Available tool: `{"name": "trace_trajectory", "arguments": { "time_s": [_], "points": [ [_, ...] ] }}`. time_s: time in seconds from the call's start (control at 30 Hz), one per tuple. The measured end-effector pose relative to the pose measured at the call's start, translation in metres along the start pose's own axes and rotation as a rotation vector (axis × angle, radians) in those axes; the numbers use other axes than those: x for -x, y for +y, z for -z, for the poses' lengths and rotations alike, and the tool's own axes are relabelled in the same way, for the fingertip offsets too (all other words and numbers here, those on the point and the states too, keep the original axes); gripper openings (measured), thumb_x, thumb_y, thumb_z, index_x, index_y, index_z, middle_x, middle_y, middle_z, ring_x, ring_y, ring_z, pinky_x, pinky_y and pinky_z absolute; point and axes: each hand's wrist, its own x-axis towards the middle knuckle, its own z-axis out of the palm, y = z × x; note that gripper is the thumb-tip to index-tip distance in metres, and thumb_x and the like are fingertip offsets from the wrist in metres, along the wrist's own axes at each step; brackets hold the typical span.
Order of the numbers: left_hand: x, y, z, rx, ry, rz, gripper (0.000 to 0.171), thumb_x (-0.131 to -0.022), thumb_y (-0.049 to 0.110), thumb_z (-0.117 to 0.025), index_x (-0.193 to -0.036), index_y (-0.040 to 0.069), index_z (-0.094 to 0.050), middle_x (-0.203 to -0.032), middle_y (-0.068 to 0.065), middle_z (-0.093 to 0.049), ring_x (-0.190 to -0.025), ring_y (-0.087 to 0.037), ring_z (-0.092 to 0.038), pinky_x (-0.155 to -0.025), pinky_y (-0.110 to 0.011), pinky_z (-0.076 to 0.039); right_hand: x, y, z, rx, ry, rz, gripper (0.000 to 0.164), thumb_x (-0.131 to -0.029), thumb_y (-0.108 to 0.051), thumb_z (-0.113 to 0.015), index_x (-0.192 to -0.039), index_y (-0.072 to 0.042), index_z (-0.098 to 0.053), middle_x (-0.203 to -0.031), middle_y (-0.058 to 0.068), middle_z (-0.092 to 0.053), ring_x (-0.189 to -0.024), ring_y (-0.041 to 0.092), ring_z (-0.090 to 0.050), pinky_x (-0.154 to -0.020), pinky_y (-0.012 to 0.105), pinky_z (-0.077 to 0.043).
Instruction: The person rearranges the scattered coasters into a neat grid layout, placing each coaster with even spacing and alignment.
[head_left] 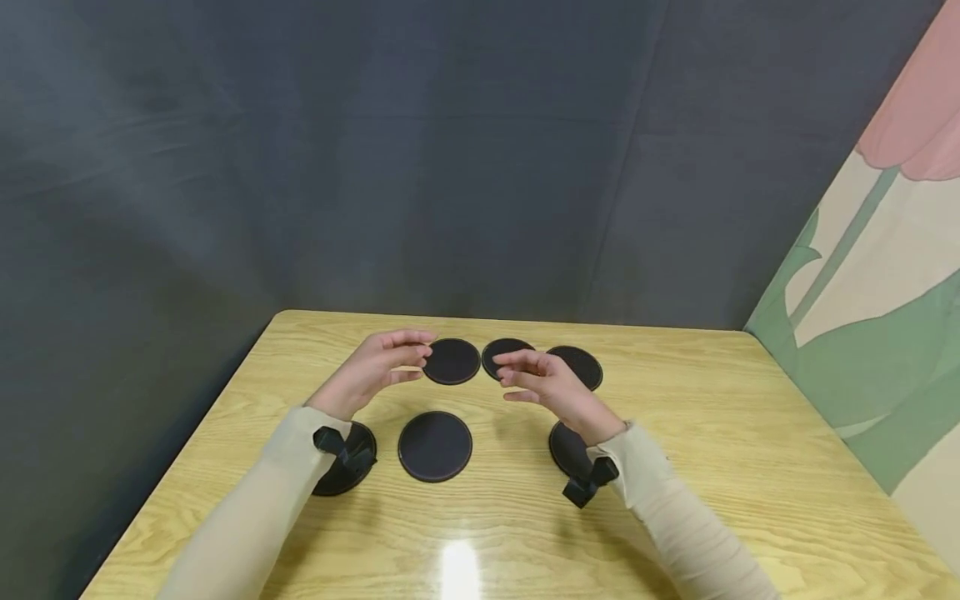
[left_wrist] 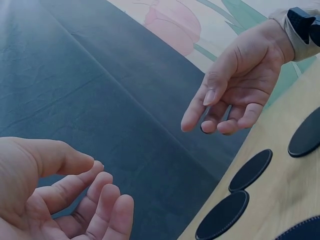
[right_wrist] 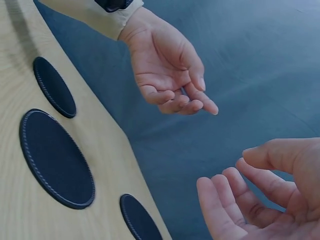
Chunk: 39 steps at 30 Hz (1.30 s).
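My left hand hovers above the wooden table with loosely bent fingers and nothing in its grasp. Facing it, my right hand is held in the air too, its palm turned inward and its fingers relaxed around nothing. Black round coasters with stitched rims lie flat beneath them. In the back row, a coaster is just beyond the left fingertips, and another is partly covered by the right fingers. The left wrist view shows my left thumb close to the index fingertip.
A front-row coaster lies between the forearms. Two more, a left coaster and a right coaster, are partly hidden by the wrists. A dark curtain hangs behind the table; a flower-painted wall stands at right.
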Motion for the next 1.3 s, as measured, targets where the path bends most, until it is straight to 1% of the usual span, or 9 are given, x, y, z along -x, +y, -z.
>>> {"name": "trace_trajectory", "arguments": {
  "time_s": [0.1,0.33,0.53,0.63,0.83,0.97,1.13,1.2,1.3],
  "points": [
    [0.006,-0.003,0.004,-0.013,0.009,0.011,0.039,-0.096,0.010,-0.058,-0.133,-0.001,-0.053,-0.112,0.005,-0.060,-0.098,-0.011,-0.058,-0.088,-0.031,-0.053,-0.002,0.005,-0.006,0.000,-0.020,-0.012,0.040,-0.097,-0.009,-0.057,-0.133,0.006,-0.050,-0.121,0.015,-0.056,-0.099,0.013,-0.062,-0.090,0.037,-0.055],
    [0.021,-0.013,0.015,-0.048,0.022,0.026,0.043,-0.096,0.012,-0.059,-0.135,-0.004,-0.050,-0.112,0.004,-0.061,-0.092,-0.011,-0.058,-0.087,-0.030,-0.053,-0.008,0.021,-0.016,-0.004,-0.058,-0.040,0.042,-0.096,-0.006,-0.057,-0.133,0.010,-0.048,-0.111,0.008,-0.060,-0.099,0.018,-0.062,-0.089,0.038,-0.055],
    [0.028,-0.026,0.021,-0.065,0.014,0.060,0.041,-0.096,0.012,-0.059,-0.133,-0.003,-0.053,-0.107,0.005,-0.063,-0.093,-0.014,-0.059,-0.085,-0.029,-0.054,-0.009,0.029,-0.025,-0.011,-0.091,-0.077,0.042,-0.096,-0.004,-0.056,-0.134,0.012,-0.046,-0.115,0.019,-0.056,-0.099,0.021,-0.061,-0.097,0.053,-0.049],
    [0.031,-0.033,0.020,-0.061,0.011,0.073,0.040,-0.096,0.011,-0.058,-0.133,-0.003,-0.053,-0.107,0.005,-0.063,-0.093,-0.013,-0.059,-0.086,-0.030,-0.054,-0.010,0.034,-0.029,-0.008,-0.099,-0.090,0.041,-0.096,-0.003,-0.057,-0.133,0.012,-0.047,-0.115,0.020,-0.056,-0.098,0.020,-0.061,-0.097,0.056,-0.047],
    [0.035,-0.044,0.019,-0.078,0.011,0.104,0.040,-0.095,0.011,-0.058,-0.133,-0.004,-0.053,-0.108,0.002,-0.062,-0.094,-0.016,-0.058,-0.086,-0.033,-0.053,-0.011,0.042,-0.034,0.048,-0.117,-0.098,0.041,-0.095,-0.005,-0.058,-0.132,0.012,-0.049,-0.111,0.020,-0.057,-0.096,0.022,-0.061,-0.092,0.052,-0.052],
    [0.038,-0.050,0.017,-0.104,0.014,0.118,0.042,-0.095,0.010,-0.057,-0.133,-0.007,-0.051,-0.117,-0.011,-0.060,-0.097,-0.019,-0.058,-0.086,-0.032,-0.053,-0.011,0.047,-0.036,0.078,-0.126,-0.092,0.039,-0.096,-0.004,-0.055,-0.130,0.014,-0.049,-0.104,0.014,-0.058,-0.091,0.019,-0.062,-0.088,0.048,-0.055],
    [0.041,-0.058,0.014,-0.165,0.010,0.150,0.043,-0.097,0.011,-0.053,-0.135,-0.008,-0.047,-0.128,-0.025,-0.052,-0.110,-0.029,-0.056,-0.089,-0.037,-0.054,-0.013,0.052,-0.038,0.098,-0.133,-0.114,0.037,-0.097,-0.003,-0.052,-0.129,0.016,-0.049,-0.100,0.010,-0.057,-0.087,0.018,-0.062,-0.084,0.046,-0.057],
    [0.042,-0.060,0.013,-0.178,-0.001,0.169,0.043,-0.098,0.011,-0.052,-0.136,-0.008,-0.046,-0.129,-0.026,-0.050,-0.114,-0.032,-0.054,-0.090,-0.040,-0.054,-0.013,0.053,-0.039,0.105,-0.128,-0.141,0.035,-0.097,-0.003,-0.052,-0.128,0.014,-0.050,-0.100,0.011,-0.056,-0.086,0.019,-0.062,-0.083,0.045,-0.057],
    [0.044,-0.063,0.011,-0.193,-0.010,0.197,0.045,-0.098,0.011,-0.050,-0.138,-0.008,-0.044,-0.127,-0.025,-0.051,-0.112,-0.032,-0.054,-0.090,-0.042,-0.054,-0.014,0.054,-0.041,0.116,-0.125,-0.176,0.035,-0.097,-0.003,-0.052,-0.128,0.012,-0.050,-0.101,0.012,-0.054,-0.086,0.018,-0.061,-0.082,0.042,-0.058]
  ]
}}
